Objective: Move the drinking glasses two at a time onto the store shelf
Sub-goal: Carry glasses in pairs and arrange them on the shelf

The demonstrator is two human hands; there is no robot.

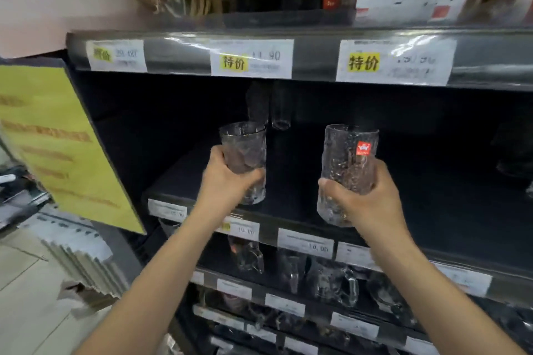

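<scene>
At shelf (291,181) front, left hand (227,179) grips left glass (243,147), right hand (366,199) grips right glass (349,158), unreleased; back glasses (259,104) stand at 12 o'clock.

Left hand (227,179) grips left glass (243,150) round lower half, glass upright, over front left part of dark shelf (291,179); base touching shelf or not, cannot tell. Right hand (366,196) grips right glass (347,158), upright, red sticker (363,148) near rim, base in line with shelf's front edge. Glasses well apart. Two more glasses (269,106) stand at back of shelf. Price tags (251,58) on rail above. Handled mugs (334,279) on shelf below. Yellow sign (57,141) at left.
</scene>
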